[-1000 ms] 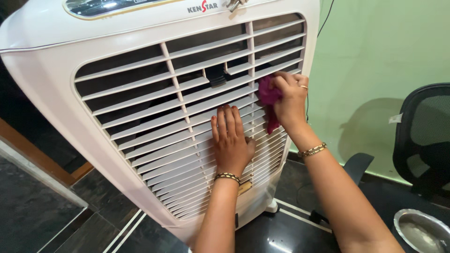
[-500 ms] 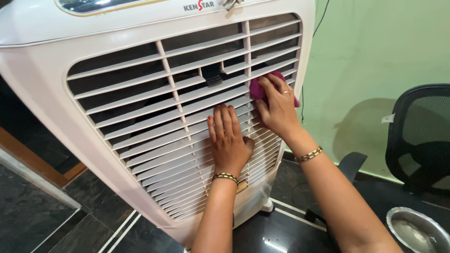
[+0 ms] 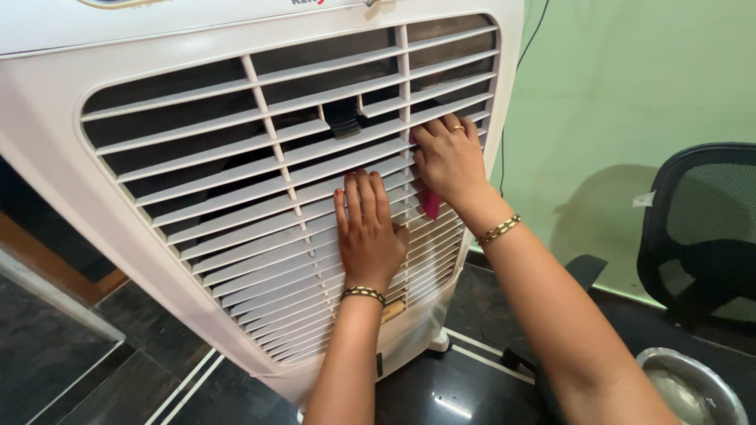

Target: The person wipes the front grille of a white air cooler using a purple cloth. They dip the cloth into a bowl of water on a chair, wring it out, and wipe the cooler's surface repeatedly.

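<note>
Magenta cloth [image 3: 430,203] under right hand [image 3: 447,161]

You are looking down at a dark, glossy tiled floor [image 3: 441,393] with pale inlaid lines running across it. A large white air cooler [image 3: 47,118] stands on it, taking up the left and middle of the scene. At the near right sits a round steel bowl [image 3: 693,386]. A black mesh office chair [image 3: 697,236] stands on the floor further right.
</note>
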